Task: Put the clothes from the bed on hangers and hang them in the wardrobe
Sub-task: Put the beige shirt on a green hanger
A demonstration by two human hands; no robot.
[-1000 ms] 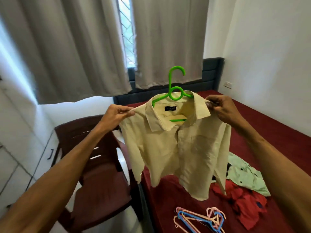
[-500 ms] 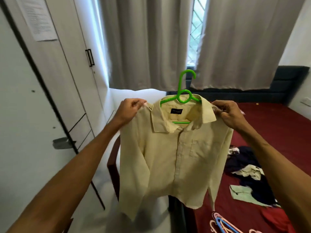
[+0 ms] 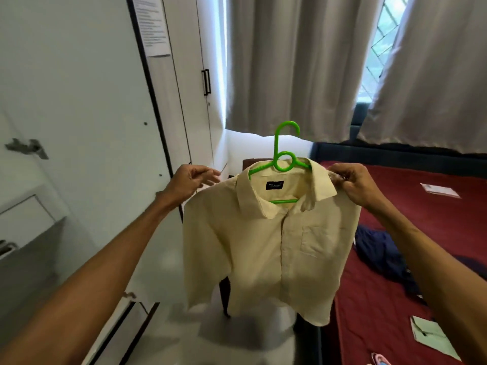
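Furthest left stands a white wardrobe [image 3: 189,114], one broad door panel [image 3: 79,88] of it close to the camera, with a metal hinge [image 3: 27,148] on its face. A printed sheet of paper [image 3: 152,25] is stuck high up, and a black handle [image 3: 206,82] sits on the farther door.

Next comes the left hand [image 3: 189,180], raised to chest height with its fingers reaching to the shoulder tip of a pale yellow shirt [image 3: 263,246]. That hand is blurred, so I cannot tell whether it pinches the cloth or only touches it.

The shirt hangs in mid-air between the two hands, front toward the camera, collar up, with a dark label inside the neck and a chest pocket on its right half. It sits on a bright green hanger [image 3: 286,154], whose hook stands upright above the collar. A dark brown chair [image 3: 225,293] shows behind the shirt's lower edge.

Grey curtains [image 3: 290,67] fill the back wall, with a window [image 3: 379,48] showing in the gap between them.

The right hand [image 3: 355,185] grips the shirt's other shoulder, fingers curled tight around the cloth.

At right lies the bed [image 3: 421,206] with a red cover. Dark blue clothes [image 3: 379,254] lie heaped on it just beside the shirt, and a pale green garment [image 3: 432,335] lies nearer the bottom edge.
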